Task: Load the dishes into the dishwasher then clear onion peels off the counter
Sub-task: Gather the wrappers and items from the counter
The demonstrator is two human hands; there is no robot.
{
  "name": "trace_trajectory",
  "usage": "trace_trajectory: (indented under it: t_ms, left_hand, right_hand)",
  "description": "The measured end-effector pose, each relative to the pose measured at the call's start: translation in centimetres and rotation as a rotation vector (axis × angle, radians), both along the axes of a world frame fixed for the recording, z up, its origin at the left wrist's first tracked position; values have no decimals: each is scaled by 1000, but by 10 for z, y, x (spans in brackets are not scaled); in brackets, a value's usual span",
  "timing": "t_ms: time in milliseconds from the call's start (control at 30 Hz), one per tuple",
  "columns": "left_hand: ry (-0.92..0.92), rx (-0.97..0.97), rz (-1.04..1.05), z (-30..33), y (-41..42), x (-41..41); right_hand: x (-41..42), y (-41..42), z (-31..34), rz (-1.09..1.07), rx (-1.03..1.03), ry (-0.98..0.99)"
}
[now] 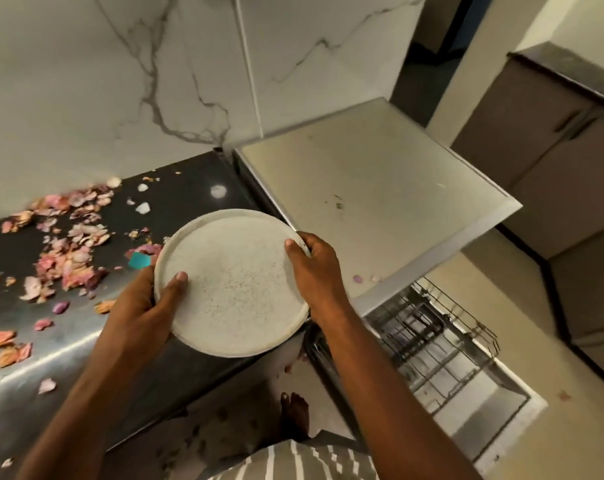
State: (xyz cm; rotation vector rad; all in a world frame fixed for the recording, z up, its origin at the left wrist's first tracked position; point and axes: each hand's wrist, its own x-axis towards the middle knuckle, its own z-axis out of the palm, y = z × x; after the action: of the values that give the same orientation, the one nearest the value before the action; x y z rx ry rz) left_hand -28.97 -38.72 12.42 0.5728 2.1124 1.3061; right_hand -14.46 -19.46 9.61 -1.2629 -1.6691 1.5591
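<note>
A round speckled white plate (233,284) is held level above the edge of the black counter (186,199). My left hand (144,306) grips its left rim, thumb on top. My right hand (312,268) grips its right rim. Pink and brown onion peels (75,258) lie scattered over the left part of the counter. The dishwasher (380,199) stands right of the counter, with its door down and a wire rack (435,344) pulled out below the plate's right side.
A marble wall (120,81) backs the counter. A small teal object (139,260) lies by the plate's left edge. Brown cabinets (553,161) stand at the right. My bare foot (295,414) is on the floor, where a few peels lie.
</note>
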Motion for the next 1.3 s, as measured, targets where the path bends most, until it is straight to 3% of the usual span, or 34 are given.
trace_trajectory:
  t_ms: [267,533,767,967,1300]
  left_hand:
    - [-78,6,-190,-17,0,39]
    - [-147,-119,-508,-56,19,108]
    - [-274,-250,-623,-78,63,182]
    - [-399,-429,-582,-108,111,256]
    - [-441,-513,-383,-215,154,340]
  right_hand:
    - [67,-21,-8,-125,-61,-103]
    - [185,-67,-43,-427,-235,-213]
    - [271,-55,-70,-540,-340,-229]
    - [344,-33,-117,-554,-470,-241]
    - [419,0,-226,-537,-726,-191]
